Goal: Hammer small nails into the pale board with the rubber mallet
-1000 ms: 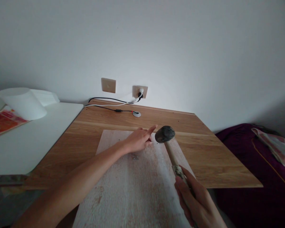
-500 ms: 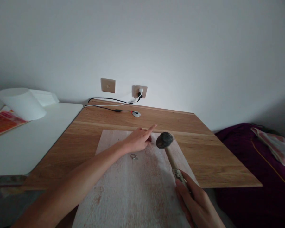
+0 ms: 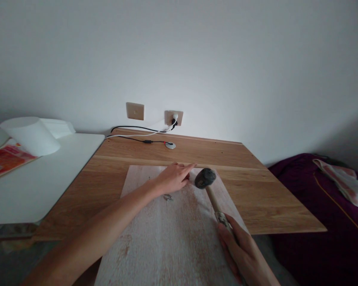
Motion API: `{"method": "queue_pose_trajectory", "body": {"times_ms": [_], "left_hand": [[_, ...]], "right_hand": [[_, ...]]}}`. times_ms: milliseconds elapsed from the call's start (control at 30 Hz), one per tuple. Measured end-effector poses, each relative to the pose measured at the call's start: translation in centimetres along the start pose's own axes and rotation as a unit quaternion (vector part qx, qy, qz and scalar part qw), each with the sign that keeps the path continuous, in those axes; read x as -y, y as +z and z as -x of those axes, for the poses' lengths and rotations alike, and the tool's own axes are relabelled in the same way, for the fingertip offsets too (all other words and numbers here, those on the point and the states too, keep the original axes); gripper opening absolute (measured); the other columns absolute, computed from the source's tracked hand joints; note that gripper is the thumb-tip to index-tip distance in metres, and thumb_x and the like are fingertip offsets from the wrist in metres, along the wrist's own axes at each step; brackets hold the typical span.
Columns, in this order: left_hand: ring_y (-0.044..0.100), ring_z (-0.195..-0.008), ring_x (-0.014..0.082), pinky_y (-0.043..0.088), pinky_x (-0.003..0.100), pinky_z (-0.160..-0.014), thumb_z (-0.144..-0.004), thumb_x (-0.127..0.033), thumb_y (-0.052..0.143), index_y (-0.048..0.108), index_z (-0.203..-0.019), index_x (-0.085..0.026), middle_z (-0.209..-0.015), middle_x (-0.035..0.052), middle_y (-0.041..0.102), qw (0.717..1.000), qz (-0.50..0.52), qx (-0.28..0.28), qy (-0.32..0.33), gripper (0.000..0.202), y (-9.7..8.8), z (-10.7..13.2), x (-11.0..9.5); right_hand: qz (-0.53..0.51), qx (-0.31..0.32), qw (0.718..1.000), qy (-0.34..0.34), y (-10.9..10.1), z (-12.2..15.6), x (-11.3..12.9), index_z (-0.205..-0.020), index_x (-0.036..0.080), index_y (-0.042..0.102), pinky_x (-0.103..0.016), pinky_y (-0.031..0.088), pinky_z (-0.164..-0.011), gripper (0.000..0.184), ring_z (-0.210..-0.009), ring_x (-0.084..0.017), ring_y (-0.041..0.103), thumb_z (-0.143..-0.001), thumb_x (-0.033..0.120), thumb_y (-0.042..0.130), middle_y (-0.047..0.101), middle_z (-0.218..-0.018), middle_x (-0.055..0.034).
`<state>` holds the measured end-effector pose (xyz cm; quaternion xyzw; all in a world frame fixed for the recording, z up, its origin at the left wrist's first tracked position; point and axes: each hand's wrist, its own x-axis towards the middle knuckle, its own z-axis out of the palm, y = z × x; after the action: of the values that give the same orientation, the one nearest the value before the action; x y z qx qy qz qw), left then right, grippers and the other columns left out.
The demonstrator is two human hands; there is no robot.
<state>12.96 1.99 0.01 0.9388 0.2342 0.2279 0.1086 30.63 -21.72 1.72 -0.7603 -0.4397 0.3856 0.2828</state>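
Observation:
My right hand (image 3: 238, 246) is wrapped around the handle of a mallet (image 3: 205, 178) with a dark, rounded head and a pale shaft. The mallet head hangs just right of my left hand (image 3: 174, 177), apart from it. With thumb and finger pinched together near the far edge of a whitewashed wooden board (image 3: 167, 246), my left hand holds what looks like a nail; only a tiny bright tip shows. Its index finger points out to the right. Several loose nails (image 3: 168, 197) lie on the board below my left wrist. Another small nail (image 3: 149, 178) stands near the board's far left corner.
Beneath the board is a brown wooden tabletop (image 3: 274, 202). Cables (image 3: 131, 136) run along its back to a wall socket (image 3: 173, 118). At left, a white table (image 3: 68, 171) bears a white paper roll (image 3: 32, 137) and a red-orange packet (image 3: 7, 161). Purple fabric (image 3: 304, 182) lies at right.
My left index finger has lowered towards the board. The mallet head has shifted very slightly left and down. The view has tilted up a little.

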Motion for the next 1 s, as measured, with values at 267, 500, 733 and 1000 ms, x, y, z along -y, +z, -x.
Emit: {"method": "queue_pose_trajectory", "body": {"times_ms": [267,500,733,1000], "left_hand": [[0.075,-0.11,0.0267,0.054,0.042,-0.104,-0.098,-0.017,0.063,0.066,-0.132,-0.014,-0.117,0.013,0.079,0.999,-0.025,-0.005,0.019,0.035,-2.5,1.0,-0.4],[0.071,-0.097,0.0215,0.054,0.038,-0.094,-0.099,-0.014,0.058,0.074,-0.115,-0.019,-0.099,0.0071,0.078,0.997,-0.026,-0.061,0.029,0.023,-4.4,4.8,1.0],[0.068,-0.1,0.0204,0.049,0.037,-0.098,-0.098,-0.013,0.059,0.076,-0.107,-0.022,-0.1,0.0038,0.079,0.995,-0.04,-0.027,0.091,0.021,-6.1,9.4,0.1],[0.068,-0.1,0.0206,0.051,0.037,-0.098,-0.101,-0.013,0.057,0.072,-0.118,-0.019,-0.107,0.0042,0.078,0.989,-0.081,0.009,0.121,0.024,-6.9,12.5,0.2]], "right_hand": [[0.037,0.026,0.998,-0.051,-0.2,0.0,1.1,-0.134,0.016,0.054,-0.023,0.04,-0.041,0.066,-0.031,-0.016,0.047,-0.103,0.069,0.032,0.045,-0.036,0.0116],[0.055,0.015,0.997,-0.059,-0.1,0.4,2.0,-0.134,0.013,0.055,-0.024,0.038,-0.039,0.065,-0.031,-0.015,0.048,-0.104,0.066,0.031,0.043,-0.038,0.0126],[0.06,0.003,0.997,-0.044,0.2,0.9,3.0,-0.142,0.012,0.052,-0.024,0.039,-0.038,0.066,-0.03,-0.017,0.048,-0.104,0.062,0.032,0.044,-0.036,0.0116],[0.06,0.022,0.997,-0.045,1.9,0.6,3.1,-0.138,0.018,0.056,-0.026,0.041,-0.043,0.061,-0.033,-0.018,0.051,-0.105,0.064,0.033,0.045,-0.041,0.01]]}}
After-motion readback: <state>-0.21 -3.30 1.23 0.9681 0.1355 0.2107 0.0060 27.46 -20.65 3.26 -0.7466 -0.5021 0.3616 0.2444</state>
